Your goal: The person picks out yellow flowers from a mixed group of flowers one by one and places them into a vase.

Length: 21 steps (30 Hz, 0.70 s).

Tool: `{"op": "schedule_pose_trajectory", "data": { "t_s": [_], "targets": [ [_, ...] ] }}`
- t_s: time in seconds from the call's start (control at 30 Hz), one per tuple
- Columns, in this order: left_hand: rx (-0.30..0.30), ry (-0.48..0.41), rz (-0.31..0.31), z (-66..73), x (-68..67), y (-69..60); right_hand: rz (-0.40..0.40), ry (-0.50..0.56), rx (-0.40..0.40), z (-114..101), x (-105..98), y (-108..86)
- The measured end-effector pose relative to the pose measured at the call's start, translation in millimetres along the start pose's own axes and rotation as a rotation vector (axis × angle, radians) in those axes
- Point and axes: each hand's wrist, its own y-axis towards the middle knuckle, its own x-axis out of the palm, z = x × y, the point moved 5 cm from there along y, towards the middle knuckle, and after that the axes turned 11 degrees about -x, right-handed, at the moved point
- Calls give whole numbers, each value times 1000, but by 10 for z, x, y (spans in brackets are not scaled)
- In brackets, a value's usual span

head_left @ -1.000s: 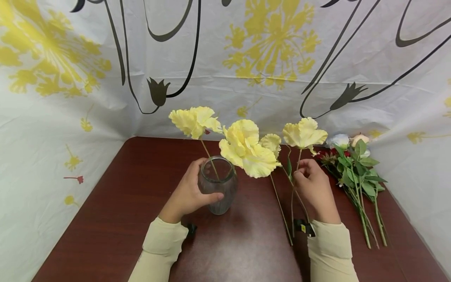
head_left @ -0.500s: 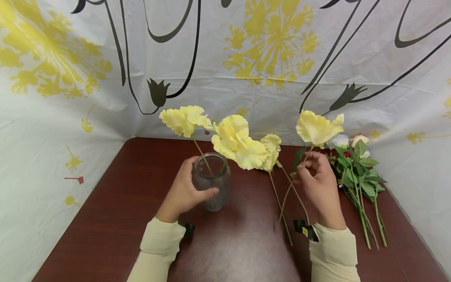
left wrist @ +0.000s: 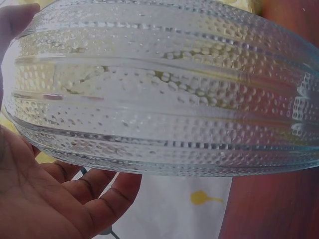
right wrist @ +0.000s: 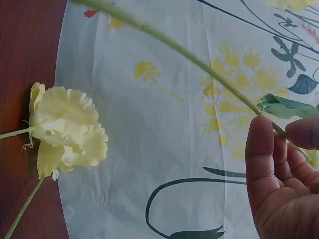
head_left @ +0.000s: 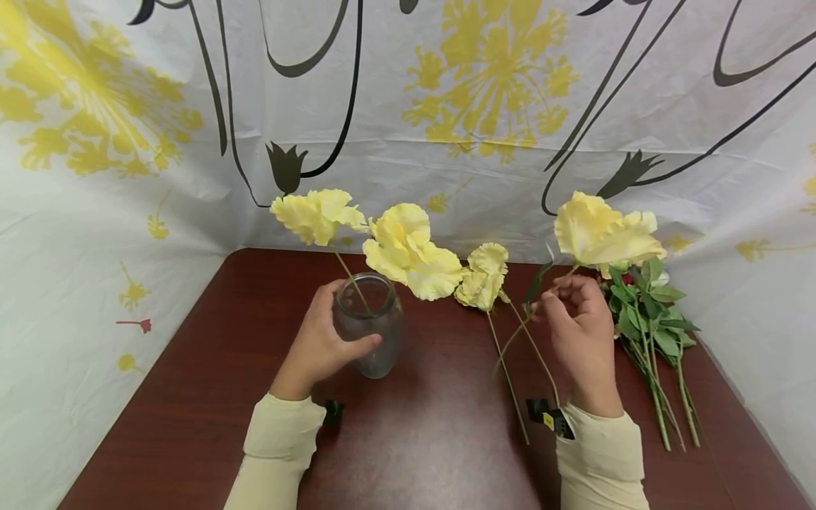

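A glass vase is over the table, left of its middle and set in from the far edge; whether its base touches the wood I cannot tell. The left hand grasps it from the left side, thumb across the near face and fingers round the far one (the left wrist view shows clear glass, ribbed and dimpled all over). One yellow flower stands with its stem slanting down through the vase's mouth, its head leaning toward the far left corner. A second yellow bloom hangs beyond the rim on the right, its stem hidden.

To the right, the right hand pinches the stem of another yellow flower between thumb and fingers, holding it at a tilt, head toward the far right corner. A green leaf sticks out from that stem, just beside the fingertips. Between the two hands, crumpled yellow heads lie near the far edge, two stems running from them toward the near edge.

A leafy bunch of flowers lies along the right edge (partly covered by the held flower), cut ends pointing nearward. A patterned cloth hangs behind the far edge.
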Motion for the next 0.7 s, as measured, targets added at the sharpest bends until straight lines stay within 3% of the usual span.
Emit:
{"op": "schedule_pose_trajectory", "data": {
  "t_s": [0.23, 0.7],
  "targets": [
    [-25, -17, -34, -23, 11, -1, 58, 180, -20, -80, 22, -11],
    [-40, -19, -52, -19, 21, 6, 171, 617, -205, -336, 191, -80]
  ]
}}
